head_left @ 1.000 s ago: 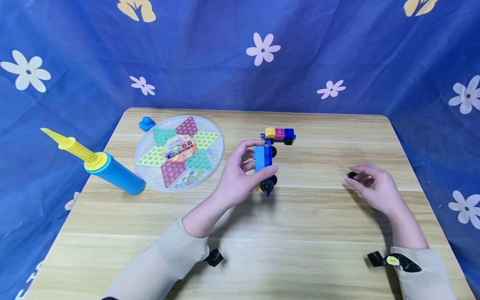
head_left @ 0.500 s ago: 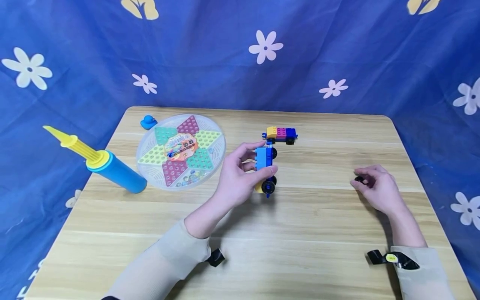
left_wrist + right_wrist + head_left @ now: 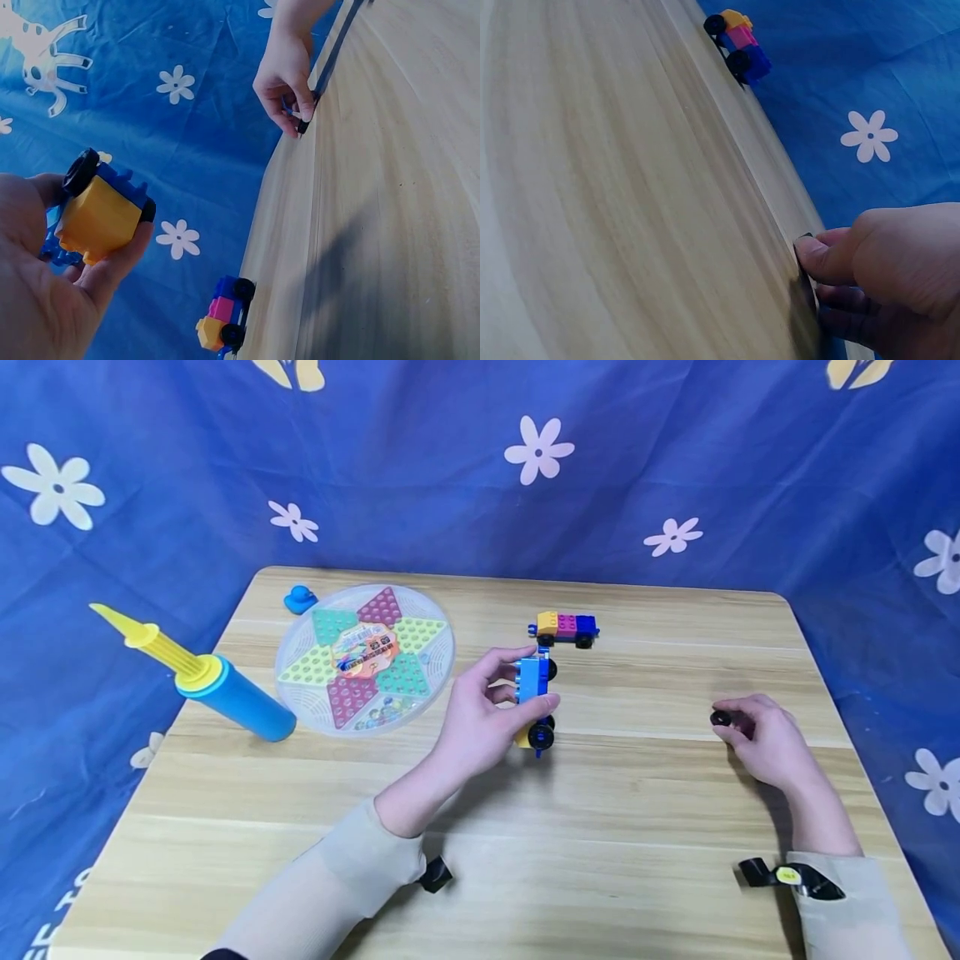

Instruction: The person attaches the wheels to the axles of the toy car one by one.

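Note:
In the head view my left hand [image 3: 483,722] grips a toy block car [image 3: 531,681] stood on end, with light blue and yellow blocks and black wheels. Its yellow block [image 3: 105,214] faces the left wrist camera, and my fingers cover part of the body. Near the table's right side, my right hand [image 3: 768,739] pinches a small black wheel [image 3: 721,718] between thumb and fingers, close above the tabletop. In the right wrist view the thumb hides most of that wheel. A second block car [image 3: 567,626], yellow, pink and blue, stands on its wheels just beyond the first.
On the left lie a round Chinese checkers board [image 3: 365,660], a small blue rubber duck [image 3: 300,600] and a blue hand pump [image 3: 240,697] with a yellow nozzle. A blue flowered cloth [image 3: 420,485] hangs behind the wooden table [image 3: 600,860].
The head view has shifted slightly. My right hand has come a little nearer to me, and the wheel in its fingers shows at a different angle. My left hand still holds the car upright.

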